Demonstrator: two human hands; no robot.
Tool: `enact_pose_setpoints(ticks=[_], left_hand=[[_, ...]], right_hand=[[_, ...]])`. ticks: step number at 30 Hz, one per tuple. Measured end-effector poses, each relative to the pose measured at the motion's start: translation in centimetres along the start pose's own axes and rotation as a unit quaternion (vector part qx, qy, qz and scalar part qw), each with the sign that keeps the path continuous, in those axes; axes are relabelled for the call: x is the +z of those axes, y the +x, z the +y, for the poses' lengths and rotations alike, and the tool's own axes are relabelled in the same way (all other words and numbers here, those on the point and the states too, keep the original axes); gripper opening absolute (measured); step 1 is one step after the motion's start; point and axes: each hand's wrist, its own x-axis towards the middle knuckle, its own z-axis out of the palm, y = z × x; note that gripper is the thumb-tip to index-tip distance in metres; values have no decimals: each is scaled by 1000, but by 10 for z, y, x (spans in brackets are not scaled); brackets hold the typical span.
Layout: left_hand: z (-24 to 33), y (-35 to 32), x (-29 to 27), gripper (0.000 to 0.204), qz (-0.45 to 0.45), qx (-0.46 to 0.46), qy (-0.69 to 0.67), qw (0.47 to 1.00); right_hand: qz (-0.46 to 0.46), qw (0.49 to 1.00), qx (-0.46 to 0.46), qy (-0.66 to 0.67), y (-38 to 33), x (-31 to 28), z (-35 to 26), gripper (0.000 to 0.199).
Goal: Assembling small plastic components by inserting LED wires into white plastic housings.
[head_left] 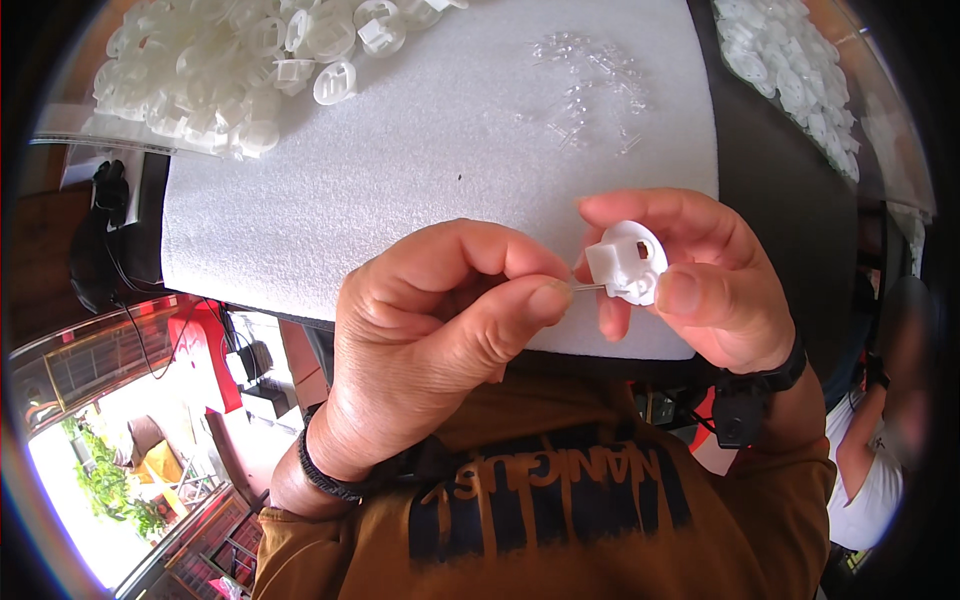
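White plastic piece [628, 262] pinched in right hand [690, 275]; left hand [430, 335] pinches thin clear pin [588, 288].

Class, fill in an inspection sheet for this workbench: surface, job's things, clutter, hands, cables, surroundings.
Surface: white foam sheet over a dark bench.
Job's things: white plastic part in the right hand; thin clear pin pinched by the left hand, its tip at the part.
Clutter: pile of white parts upper left, another pile upper right, loose clear pins on the foam.
Hands: both closed on their items.
Cables: black cable at the left edge.
Surroundings: another person at right.
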Motion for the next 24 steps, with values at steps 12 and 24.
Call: enact_pose_setpoints(ticks=[12, 24], left_hand=[[-3, -1, 3, 14, -34, 15, -68, 997], [-8, 1, 0, 17, -58, 81, -20, 995]], right_hand=[[10, 1000, 19, 2, -1, 4, -4, 59], [15, 1000, 19, -11, -1, 5, -4, 61]])
